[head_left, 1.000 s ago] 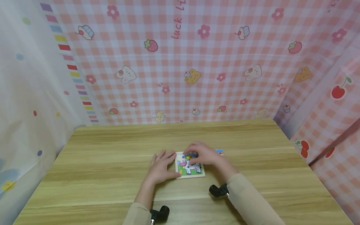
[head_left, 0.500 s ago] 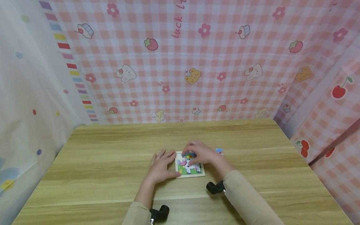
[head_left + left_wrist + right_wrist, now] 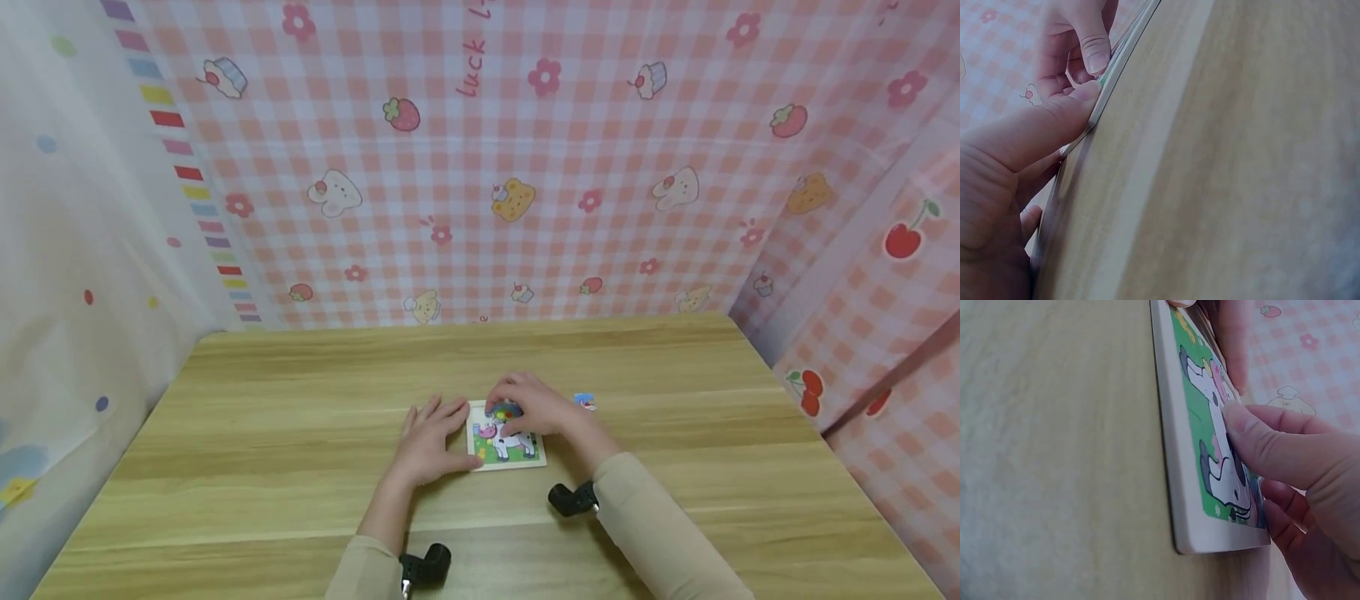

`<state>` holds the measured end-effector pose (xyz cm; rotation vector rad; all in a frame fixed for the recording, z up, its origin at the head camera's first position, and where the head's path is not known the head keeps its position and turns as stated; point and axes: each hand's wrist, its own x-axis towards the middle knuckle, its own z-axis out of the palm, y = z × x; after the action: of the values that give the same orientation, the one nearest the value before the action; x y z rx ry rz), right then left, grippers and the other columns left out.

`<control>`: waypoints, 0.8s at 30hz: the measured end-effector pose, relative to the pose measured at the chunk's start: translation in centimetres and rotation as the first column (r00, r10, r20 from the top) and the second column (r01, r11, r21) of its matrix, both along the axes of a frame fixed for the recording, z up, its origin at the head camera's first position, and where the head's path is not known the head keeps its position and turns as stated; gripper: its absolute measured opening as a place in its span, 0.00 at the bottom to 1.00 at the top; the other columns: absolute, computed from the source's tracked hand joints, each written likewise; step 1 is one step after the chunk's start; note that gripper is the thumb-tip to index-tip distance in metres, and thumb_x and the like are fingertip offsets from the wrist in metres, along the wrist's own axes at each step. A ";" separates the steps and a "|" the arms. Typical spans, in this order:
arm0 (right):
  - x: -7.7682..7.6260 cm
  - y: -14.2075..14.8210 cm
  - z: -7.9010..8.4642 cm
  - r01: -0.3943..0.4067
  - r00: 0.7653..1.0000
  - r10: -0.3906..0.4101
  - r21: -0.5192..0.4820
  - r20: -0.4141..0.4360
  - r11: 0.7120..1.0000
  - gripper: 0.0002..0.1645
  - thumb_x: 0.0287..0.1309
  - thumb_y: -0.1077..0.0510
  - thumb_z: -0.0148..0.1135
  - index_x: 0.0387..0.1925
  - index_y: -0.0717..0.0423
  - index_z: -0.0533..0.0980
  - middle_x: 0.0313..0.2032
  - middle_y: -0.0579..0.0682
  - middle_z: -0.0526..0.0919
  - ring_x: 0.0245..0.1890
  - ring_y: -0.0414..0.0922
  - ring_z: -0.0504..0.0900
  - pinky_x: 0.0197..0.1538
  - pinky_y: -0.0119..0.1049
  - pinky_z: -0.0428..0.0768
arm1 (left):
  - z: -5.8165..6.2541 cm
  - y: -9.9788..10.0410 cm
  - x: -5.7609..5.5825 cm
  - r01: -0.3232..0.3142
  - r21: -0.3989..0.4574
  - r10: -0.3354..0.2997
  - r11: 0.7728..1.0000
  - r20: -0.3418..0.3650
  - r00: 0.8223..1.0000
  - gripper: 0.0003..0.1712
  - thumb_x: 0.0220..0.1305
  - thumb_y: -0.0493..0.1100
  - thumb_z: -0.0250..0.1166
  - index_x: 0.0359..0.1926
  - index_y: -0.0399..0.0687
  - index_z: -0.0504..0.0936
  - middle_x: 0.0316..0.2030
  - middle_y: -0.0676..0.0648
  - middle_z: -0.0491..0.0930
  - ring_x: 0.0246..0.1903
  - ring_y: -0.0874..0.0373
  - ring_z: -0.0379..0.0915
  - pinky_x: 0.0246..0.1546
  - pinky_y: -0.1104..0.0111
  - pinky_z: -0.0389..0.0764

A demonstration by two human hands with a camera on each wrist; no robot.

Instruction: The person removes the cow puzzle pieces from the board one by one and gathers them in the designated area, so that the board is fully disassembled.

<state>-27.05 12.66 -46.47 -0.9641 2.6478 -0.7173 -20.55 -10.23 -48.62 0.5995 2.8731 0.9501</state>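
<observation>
In the head view, the right hand point(image 3: 534, 407) hides the top right part of the puzzle board point(image 3: 512, 468) (what its fingertips touch there is hard to tell). The drawing on the little piece point(image 3: 584, 402) past the right arm is too small to make out. In the left wrist view, the table point(image 3: 1229, 156) is blurry and the board's picture hardly shows. In the right wrist view, the top edge cuts off the left hand point(image 3: 429, 450) and the board.
</observation>
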 end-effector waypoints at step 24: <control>0.2 0.2 -0.8 0.008 0.996 -0.016 -0.101 -0.083 0.995 0.17 0.61 0.61 0.68 0.52 0.48 0.80 0.52 0.47 0.81 0.57 0.49 0.74 0.65 0.51 0.67 | 0.4 0.0 0.1 -0.003 0.010 0.002 1.000 0.005 1.000 0.50 0.51 0.59 0.75 0.70 0.42 0.69 0.71 0.44 0.65 0.74 0.37 0.44 0.70 0.39 0.36</control>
<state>-26.81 12.86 -47.23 -1.0265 2.7139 -0.8384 -20.44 -10.26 -48.24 0.5937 2.8674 0.9653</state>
